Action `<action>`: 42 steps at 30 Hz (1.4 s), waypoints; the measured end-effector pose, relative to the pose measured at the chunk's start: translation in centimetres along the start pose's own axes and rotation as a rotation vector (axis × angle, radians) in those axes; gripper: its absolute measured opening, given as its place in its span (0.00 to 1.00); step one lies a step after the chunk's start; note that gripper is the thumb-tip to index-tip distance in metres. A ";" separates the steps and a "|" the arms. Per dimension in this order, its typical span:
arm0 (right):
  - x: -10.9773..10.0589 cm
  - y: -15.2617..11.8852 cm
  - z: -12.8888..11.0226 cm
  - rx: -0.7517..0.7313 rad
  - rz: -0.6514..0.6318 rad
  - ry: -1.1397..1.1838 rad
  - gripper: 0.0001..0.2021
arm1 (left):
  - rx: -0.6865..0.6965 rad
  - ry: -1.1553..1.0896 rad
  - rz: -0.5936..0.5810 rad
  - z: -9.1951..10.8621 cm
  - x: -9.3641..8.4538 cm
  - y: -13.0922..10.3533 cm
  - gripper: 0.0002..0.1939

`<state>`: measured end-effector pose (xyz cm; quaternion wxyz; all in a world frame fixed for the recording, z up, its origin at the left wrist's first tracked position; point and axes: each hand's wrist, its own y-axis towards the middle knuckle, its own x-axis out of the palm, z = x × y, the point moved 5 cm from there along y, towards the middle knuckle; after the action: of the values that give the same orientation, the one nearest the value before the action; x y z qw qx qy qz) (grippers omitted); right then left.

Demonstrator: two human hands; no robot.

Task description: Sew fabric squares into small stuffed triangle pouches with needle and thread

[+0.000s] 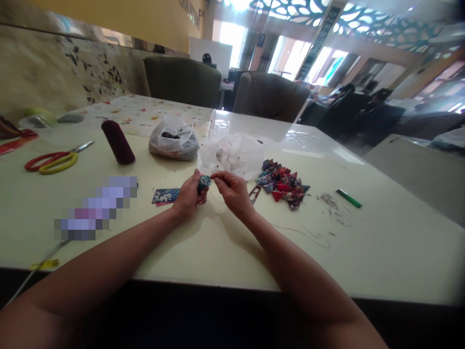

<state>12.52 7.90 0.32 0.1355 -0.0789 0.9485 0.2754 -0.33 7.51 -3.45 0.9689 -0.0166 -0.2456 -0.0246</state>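
Above the table's middle, my left hand [191,196] is closed around a small blue-green patterned fabric piece [204,182]. My right hand [232,190] pinches close to its right edge; whatever is between those fingertips is too small to make out. A thin thread [215,198] hangs below, between the hands. Under my left hand's side lies a blue-and-white patterned fabric strip [164,195], with a bit of pink beneath. Right of my right hand rest a dark, slim tool [255,194], partly hidden, and a pile of small stuffed fabric triangles [283,184].
Behind my hands sit a white plastic bag with white filling [234,157] and a clear bag [174,140]. Leftward are a maroon thread cone [118,141], red-and-yellow scissors [60,161] and a blurred-out object [98,208] with a cable. Rightward lie thread scraps [332,206] and a green stick-like item [348,198].
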 end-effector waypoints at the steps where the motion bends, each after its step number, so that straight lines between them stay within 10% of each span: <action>1: 0.1 0.0 -0.1 -0.013 -0.036 -0.014 0.11 | 0.002 -0.005 0.005 0.1 -0.1 0.1 0.20; 11: 2.5 -0.8 0.2 0.144 -0.401 0.128 0.12 | 0.188 0.267 0.007 1.0 -0.6 -0.1 0.26; 22: 1.4 -0.7 1.1 0.181 -0.019 0.265 0.16 | 0.135 0.143 -0.171 0.9 1.2 -0.3 0.23; 33: 2.3 -0.6 0.7 0.292 -0.272 0.474 0.16 | 0.265 0.447 -0.240 2.6 0.9 -0.3 0.22; 38: -0.4 0.6 0.6 0.189 -0.072 0.300 0.14 | 0.206 0.360 -0.247 2.2 0.7 0.2 0.21; 42: -1.1 1.1 0.9 0.113 -0.155 0.144 0.14 | 0.196 0.419 -0.315 1.9 0.9 0.2 0.20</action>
<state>13.54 9.46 0.47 0.0921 -0.1640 0.9608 0.2036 -0.47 7.71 -1.35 0.9798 0.1209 -0.0407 -0.1540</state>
